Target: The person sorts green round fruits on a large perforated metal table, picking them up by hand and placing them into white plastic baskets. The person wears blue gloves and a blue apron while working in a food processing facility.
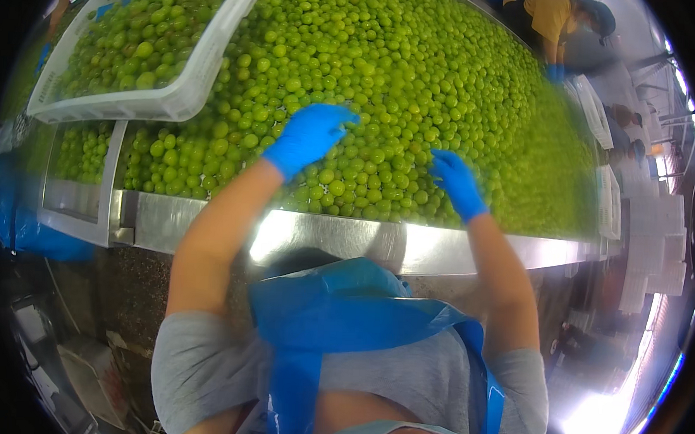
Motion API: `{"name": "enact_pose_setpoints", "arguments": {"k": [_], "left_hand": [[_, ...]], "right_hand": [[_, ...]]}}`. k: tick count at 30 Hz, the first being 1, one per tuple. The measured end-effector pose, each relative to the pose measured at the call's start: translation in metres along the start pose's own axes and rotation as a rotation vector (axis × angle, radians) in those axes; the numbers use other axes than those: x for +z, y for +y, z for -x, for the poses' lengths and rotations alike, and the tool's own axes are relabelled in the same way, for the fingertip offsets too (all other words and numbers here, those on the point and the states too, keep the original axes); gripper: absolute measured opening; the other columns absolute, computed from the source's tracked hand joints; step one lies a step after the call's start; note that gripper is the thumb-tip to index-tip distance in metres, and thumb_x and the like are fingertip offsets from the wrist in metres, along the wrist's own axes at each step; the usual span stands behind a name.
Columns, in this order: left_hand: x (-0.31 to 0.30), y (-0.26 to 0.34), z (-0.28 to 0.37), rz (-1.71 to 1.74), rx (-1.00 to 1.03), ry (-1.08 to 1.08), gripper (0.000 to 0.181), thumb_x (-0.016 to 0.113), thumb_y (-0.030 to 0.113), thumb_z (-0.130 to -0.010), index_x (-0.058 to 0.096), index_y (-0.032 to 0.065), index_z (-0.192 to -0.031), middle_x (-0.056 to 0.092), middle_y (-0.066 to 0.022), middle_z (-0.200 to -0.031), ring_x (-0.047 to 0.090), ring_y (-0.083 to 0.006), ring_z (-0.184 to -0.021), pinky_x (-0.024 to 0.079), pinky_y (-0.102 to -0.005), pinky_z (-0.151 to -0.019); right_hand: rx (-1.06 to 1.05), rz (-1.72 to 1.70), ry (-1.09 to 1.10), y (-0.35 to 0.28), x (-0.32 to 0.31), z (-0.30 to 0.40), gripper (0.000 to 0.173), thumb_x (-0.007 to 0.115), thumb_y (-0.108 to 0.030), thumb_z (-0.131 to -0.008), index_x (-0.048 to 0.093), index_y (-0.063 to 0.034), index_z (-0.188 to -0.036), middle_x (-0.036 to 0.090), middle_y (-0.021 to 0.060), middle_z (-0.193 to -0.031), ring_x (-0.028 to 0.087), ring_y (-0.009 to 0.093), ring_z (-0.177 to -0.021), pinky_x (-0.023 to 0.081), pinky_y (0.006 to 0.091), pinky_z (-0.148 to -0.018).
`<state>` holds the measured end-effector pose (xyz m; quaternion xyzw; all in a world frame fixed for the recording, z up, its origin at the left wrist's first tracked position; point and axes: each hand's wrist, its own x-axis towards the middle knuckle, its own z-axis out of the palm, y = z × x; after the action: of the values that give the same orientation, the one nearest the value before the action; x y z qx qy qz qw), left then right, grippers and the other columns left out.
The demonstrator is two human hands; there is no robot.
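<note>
A thick layer of small round green fruits, plum-like [383, 73], covers a steel sorting table [376, 235] in front of me. My left hand [313, 137], in a blue glove, is low over the fruits with its fingers pointing right. Its palm side is hidden, so a fruit under it cannot be ruled out. Farther right, my right hand [458, 184], also gloved in blue, hovers above the fruits near the table's front edge. Its fingers are slightly bent and apart, and nothing shows between them.
A white plastic crate [196, 94] full of green fruits sits at the upper left, above a metal frame [111, 183]. Across the table a person in a yellow shirt [548, 16] leans in. White crates [610, 199] line the right end, with stacked crates [654, 248] beyond.
</note>
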<state>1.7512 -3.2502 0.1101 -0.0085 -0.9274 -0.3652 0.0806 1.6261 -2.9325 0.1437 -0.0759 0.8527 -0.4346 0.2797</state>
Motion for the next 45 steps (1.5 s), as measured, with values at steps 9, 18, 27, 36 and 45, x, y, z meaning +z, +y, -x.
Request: {"name": "enact_pose_setpoints", "arguments": {"k": [9, 18, 27, 36, 45], "left_hand": [[0.103, -0.041, -0.087, -0.289, 0.097, -0.317, 0.033, 0.067, 0.014, -0.088, 0.07, 0.0167, -0.121, 0.069, -0.0136, -0.109, 0.067, -0.0335, -0.097, 0.056, -0.0451, -0.081], [-0.009, -0.107, -0.003, 1.127, -0.511, 0.494, 0.05, 0.063, 0.022, -0.096, 0.051, 0.0022, -0.141, 0.062, -0.0098, -0.125, 0.059, -0.0243, -0.116, 0.048, -0.0358, -0.102], [-0.035, -0.075, 0.103, 1.099, -0.839, 0.154, 0.044, 0.062, 0.028, -0.1, 0.057, 0.005, -0.137, 0.068, -0.0076, -0.119, 0.064, -0.0161, -0.107, 0.055, -0.0329, -0.087], [0.032, -0.05, -0.033, 0.59, -0.357, -0.519, 0.046, 0.059, 0.014, -0.094, 0.056, 0.0062, -0.139, 0.061, -0.0184, -0.134, 0.063, -0.0282, -0.116, 0.05, -0.0399, -0.098], [-0.035, -0.091, 0.004, 0.433, -0.297, -0.022, 0.029, 0.056, 0.018, -0.098, 0.071, 0.0109, -0.121, 0.068, -0.0104, -0.124, 0.066, -0.0196, -0.107, 0.054, -0.0334, -0.092]], "right_hand": [[-0.396, 0.592, 0.129, 0.057, 0.045, -0.06, 0.063, 0.061, -0.003, -0.086, 0.048, -0.0158, -0.147, 0.052, 0.0234, -0.139, 0.053, 0.041, -0.124, 0.048, 0.0462, -0.103], [-0.147, 0.177, 0.433, 0.057, 0.046, -0.068, 0.026, 0.068, -0.015, -0.091, 0.06, -0.011, -0.116, 0.063, 0.0133, -0.11, 0.064, 0.03, -0.097, 0.054, 0.0409, -0.083], [0.093, -1.405, 0.184, 0.057, 0.074, 0.059, 0.041, 0.062, -0.022, -0.098, 0.056, -0.008, -0.136, 0.062, 0.0109, -0.111, 0.063, 0.028, -0.104, 0.059, 0.0379, -0.085], [0.201, -0.699, 0.146, 0.046, 0.112, 0.172, 0.028, 0.06, -0.012, -0.096, 0.062, -0.0086, -0.123, 0.064, 0.0068, -0.128, 0.06, 0.016, -0.101, 0.051, 0.0287, -0.083], [-0.326, 0.443, 0.029, 0.008, 0.168, 0.085, 0.025, 0.061, -0.011, -0.089, 0.074, -0.012, -0.111, 0.069, 0.0168, -0.104, 0.066, 0.036, -0.099, 0.054, 0.0427, -0.086]]}}
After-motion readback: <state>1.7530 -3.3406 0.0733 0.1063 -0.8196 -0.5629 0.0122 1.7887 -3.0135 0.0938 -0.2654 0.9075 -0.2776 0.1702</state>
